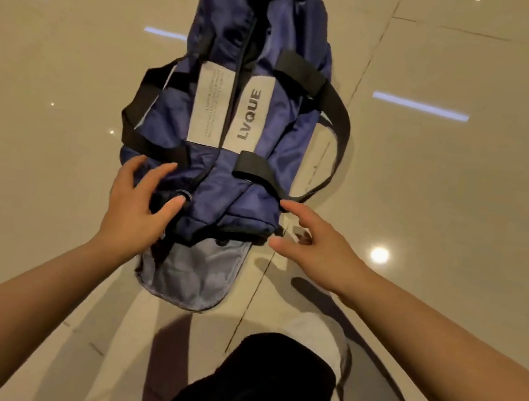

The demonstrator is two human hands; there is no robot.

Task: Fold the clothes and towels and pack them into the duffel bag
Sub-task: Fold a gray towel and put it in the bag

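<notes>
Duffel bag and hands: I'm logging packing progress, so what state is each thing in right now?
duffel bag: lying on the tiled floor, top zip looks closed
carry straps: slack, fallen to either side
end flap: open, lying flat on the floor
left hand: fingers spread, resting on the bag's near end
right hand: open, beside the bag, holding nothing

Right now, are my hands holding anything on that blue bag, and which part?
Nothing is gripped. The left hand rests open on the near end of the duffel bag, thumb by its metal ring. The right hand hovers open beside it.
</notes>
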